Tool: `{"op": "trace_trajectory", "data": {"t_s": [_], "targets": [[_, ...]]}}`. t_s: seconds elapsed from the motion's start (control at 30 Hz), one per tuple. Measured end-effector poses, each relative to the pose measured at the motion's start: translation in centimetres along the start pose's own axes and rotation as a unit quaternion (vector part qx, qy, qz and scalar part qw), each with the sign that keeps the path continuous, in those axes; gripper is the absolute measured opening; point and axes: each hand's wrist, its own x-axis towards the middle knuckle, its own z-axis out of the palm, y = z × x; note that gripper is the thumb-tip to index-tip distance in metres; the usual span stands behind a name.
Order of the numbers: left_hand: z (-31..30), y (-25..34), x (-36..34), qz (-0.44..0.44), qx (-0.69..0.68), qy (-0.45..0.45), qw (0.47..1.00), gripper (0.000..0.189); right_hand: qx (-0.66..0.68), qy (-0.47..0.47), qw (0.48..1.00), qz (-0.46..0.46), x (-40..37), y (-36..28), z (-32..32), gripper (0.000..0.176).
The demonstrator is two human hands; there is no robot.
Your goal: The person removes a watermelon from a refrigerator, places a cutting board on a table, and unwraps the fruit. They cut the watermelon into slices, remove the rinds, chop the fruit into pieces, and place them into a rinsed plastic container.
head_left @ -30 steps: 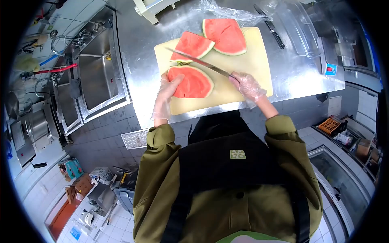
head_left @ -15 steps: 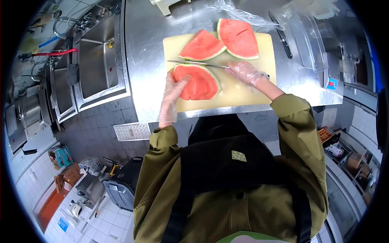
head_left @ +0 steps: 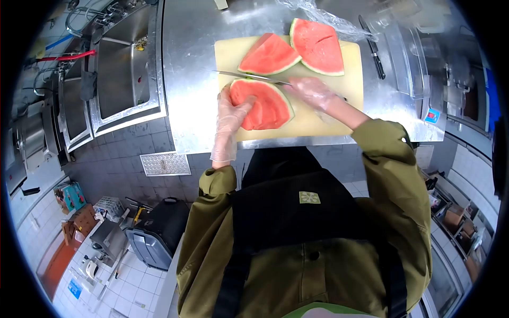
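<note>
My right hand (head_left: 314,93), in a clear plastic glove, grips a long knife (head_left: 249,76) by its handle. The blade points left and lies along the upper rind edge of the nearest watermelon piece (head_left: 265,108). Gloved as well, my left hand (head_left: 233,110) clasps that piece at its left side, thumb on the red flesh and fingers behind the rind. Behind the blade are a second watermelon piece (head_left: 269,54) and a third watermelon piece (head_left: 318,46), flesh up. All three rest on a cream cutting board (head_left: 323,124).
The board lies on a steel table (head_left: 191,79). A second knife (head_left: 375,53) with a black handle is right of the board, near clear plastic containers (head_left: 405,69). Crumpled plastic wrap (head_left: 328,24) lies behind. To the left is a steel sink (head_left: 124,79).
My right hand has drawn the knife slightly left, its tip now further past the piece's left end. The whole view has shifted a little; my left hand keeps its hold.
</note>
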Motion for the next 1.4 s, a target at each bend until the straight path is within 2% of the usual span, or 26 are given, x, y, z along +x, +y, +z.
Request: {"op": "trace_trajectory", "data": {"t_s": [0.1, 0.2, 0.3, 0.4, 0.5, 0.6, 0.7, 0.73, 0.83, 0.9, 0.97, 1.0, 1.03, 1.1, 1.2, 1.37, 1.4], "targets": [[0.1, -0.3, -0.5, 0.031, 0.068, 0.048, 0.996, 0.068, 0.012, 0.003, 1.0, -0.015, 2.4, -2.3, -0.1, 0.034], [0.2, 0.1, -1.0, 0.017, 0.041, 0.045, 0.998, 0.067, 0.016, 0.009, 1.0, -0.009, 2.1, -2.3, 0.2, 0.034], [0.3, 0.5, -1.2, -0.015, -0.052, -0.028, 0.998, 0.067, 0.01, 0.001, 1.0, 0.003, 1.2, -1.4, 0.6, 0.034], [0.8, -1.8, -1.5, 0.015, 0.007, 0.037, 0.999, 0.067, -0.006, -0.011, 1.0, -0.008, 1.6, -2.0, 0.5, 0.035], [0.9, -1.9, -1.8, 0.048, 0.044, 0.026, 0.998, 0.065, -0.004, -0.003, 0.999, -0.033, 3.1, -2.7, 1.4, 0.035], [0.9, -1.2, -3.4, 0.144, 0.175, 0.038, 0.973, 0.065, -0.005, -0.011, 0.999, -0.038, 4.0, -2.1, 2.4, 0.035], [0.6, -2.3, -3.4, 0.055, -0.01, 0.043, 0.998, 0.066, 0.019, -0.02, 1.0, -0.015, 2.6, -1.2, 1.7, 0.033], [0.4, -2.2, -3.6, -0.019, -0.119, 0.029, 0.992, 0.068, 0.037, -0.018, 0.999, 0.001, 1.6, -0.8, 1.5, 0.033], [0.1, -1.3, -4.6, -0.075, -0.184, 0.055, 0.979, 0.067, 0.066, 0.098, 0.993, -0.02, -0.8, 0.6, 1.9, 0.033], [0.2, -1.5, -5.2, -0.064, -0.208, 0.067, 0.974, 0.068, 0.117, 0.104, 0.988, 0.013, -3.1, 0.8, 1.4, 0.028], [0.4, -2.1, -5.7, -0.061, -0.199, 0.082, 0.975, 0.07, 0.196, 0.142, 0.97, 0.021, -6.0, 0.6, 1.2, 0.024], [0.6, -2.7, -6.0, -0.027, -0.177, 0.087, 0.98, 0.073, 0.259, 0.112, 0.956, 0.079, -7.2, 0.8, 1.7, 0.018], [0.8, -3.3, -6.4, 0.007, -0.156, 0.093, 0.983, 0.075, 0.374, 0.125, 0.913, 0.108, -8.4, 0.3, 2.2, 0.018], [1.2, -3.9, -7.1, 0.05, -0.139, 0.101, 0.984, 0.079, 0.589, 0.145, 0.779, 0.158, -10.6, -0.3, 3.7, 0.019], [2.7, -3.4, -8.7, 0.069, -0.145, 0.107, 0.981, 0.084, 0.638, 0.17, 0.724, 0.2, -11.5, 1.3, 8.3, 0.022], [6.5, -3.6, -8.2, 0.108, -0.055, 0.109, 0.987, 0.081, 0.693, 0.219, 0.656, 0.204, -14.7, 2.8, 9.8, 0.017], [7.3, -4.0, -7.7, 0.117, -0.029, 0.105, 0.987, 0.08, 0.644, 0.222, 0.7, 0.216, -15.6, 3.2, 9.5, 0.016]]}}
